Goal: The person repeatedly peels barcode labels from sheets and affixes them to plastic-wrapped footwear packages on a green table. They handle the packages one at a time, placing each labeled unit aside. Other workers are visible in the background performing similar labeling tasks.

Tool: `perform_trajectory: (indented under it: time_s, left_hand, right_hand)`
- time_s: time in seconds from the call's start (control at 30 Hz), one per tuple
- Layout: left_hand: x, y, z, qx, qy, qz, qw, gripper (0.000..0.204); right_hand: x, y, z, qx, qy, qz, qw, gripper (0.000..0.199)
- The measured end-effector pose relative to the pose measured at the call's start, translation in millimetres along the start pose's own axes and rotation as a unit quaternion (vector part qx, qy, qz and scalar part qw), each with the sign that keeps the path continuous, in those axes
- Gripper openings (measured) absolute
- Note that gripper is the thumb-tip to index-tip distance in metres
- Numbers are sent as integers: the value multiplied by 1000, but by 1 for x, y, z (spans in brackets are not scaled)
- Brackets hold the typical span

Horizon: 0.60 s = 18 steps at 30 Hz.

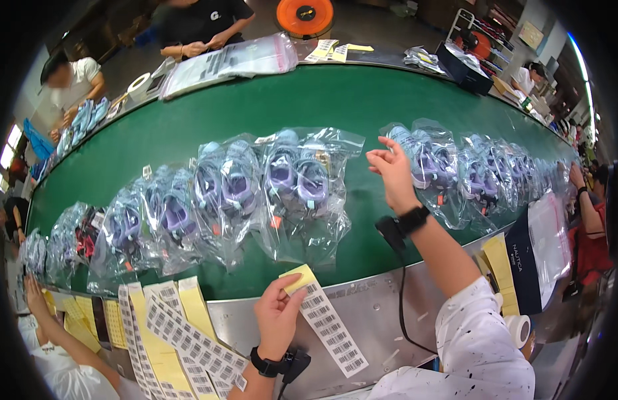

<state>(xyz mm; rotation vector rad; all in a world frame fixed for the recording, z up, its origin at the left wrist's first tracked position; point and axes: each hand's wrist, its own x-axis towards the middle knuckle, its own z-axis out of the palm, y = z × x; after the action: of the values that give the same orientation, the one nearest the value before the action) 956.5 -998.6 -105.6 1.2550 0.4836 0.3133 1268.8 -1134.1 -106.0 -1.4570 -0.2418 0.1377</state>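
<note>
My left hand [277, 319], at the near edge of the belt, pinches a strip of barcode stickers [332, 331] with a bare yellow backing end. My right hand [393, 172] hovers over the green belt with its fingers apart, and I see nothing between them. Just left of it lies a pair of light blue and purple shoes [297, 175] in a clear plastic bag. On its other side is another bagged pair [425, 159], partly behind the hand. A black band with a small cabled device sits on each wrist.
More bagged shoes [167, 203] line the green belt [349, 93] both ways. Barcode sheets [182, 333] lie on the metal ledge [382, 317], lower left. A dark box [522, 267] and tape roll [517, 331] stand right. Co-workers sit around; one's arm [69, 343] reaches in at left.
</note>
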Motion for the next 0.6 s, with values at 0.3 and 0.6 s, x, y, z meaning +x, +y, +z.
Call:
perform_trajectory:
  time_s: [0.3,0.6]
  left_hand:
    - [-4,11,7,41,-12,2,999,24]
    - [1,5,11,14,-39,-23,999,25]
  right_hand:
    - [-164,-48,38,-198,-379,-89,900,17]
    - [-173,-47,37,-245,-317,-227,888,8]
